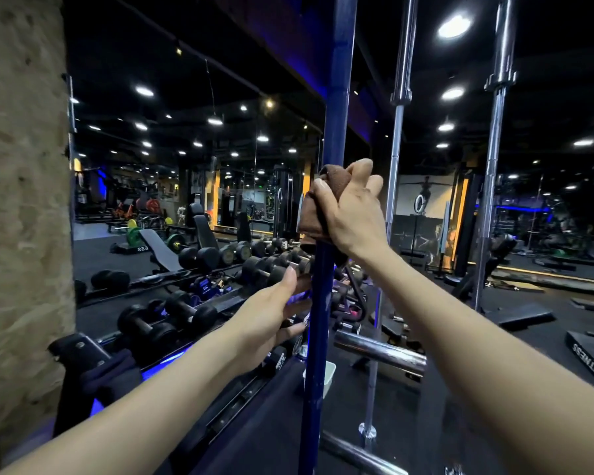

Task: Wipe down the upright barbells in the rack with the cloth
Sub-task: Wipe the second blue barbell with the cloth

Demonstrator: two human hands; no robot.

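Note:
A blue upright barbell (336, 97) stands in the middle of the head view, running from top to bottom. My right hand (352, 214) grips it at mid-height with a brown cloth (314, 209) wrapped around the shaft. My left hand (275, 310) holds the same bar lower down, fingers around its left side. Two chrome upright barbells stand to the right, one (396, 138) close behind the blue bar and another (494, 159) farther right.
A dumbbell rack (192, 313) with several black dumbbells runs along a wall mirror on the left. A rough stone pillar (21, 200) fills the left edge. A chrome horizontal sleeve (381, 351) sticks out near the blue bar. A black step box (590, 354) lies at right.

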